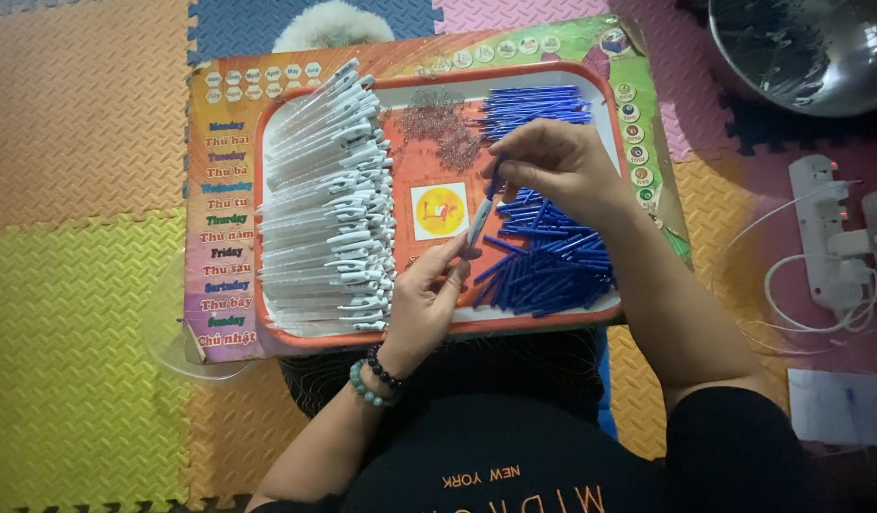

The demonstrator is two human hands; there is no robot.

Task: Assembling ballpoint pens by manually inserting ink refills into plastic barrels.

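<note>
Head view: both hands, left [421, 302] and right [552, 163], pinch 1 half-hidden pen [480, 220].

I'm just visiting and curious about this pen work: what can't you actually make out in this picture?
All in the head view:
- Pen part between the left hand and right hand: its ends are covered by fingers.
- Small grey pile on the tray: pieces too small to identify.
- Metal bowl: cut off by the top edge; contents lost in reflections.
- Board under the tray: mostly covered.

Pen [480, 220] between both hands — tray [514, 323] below
</note>
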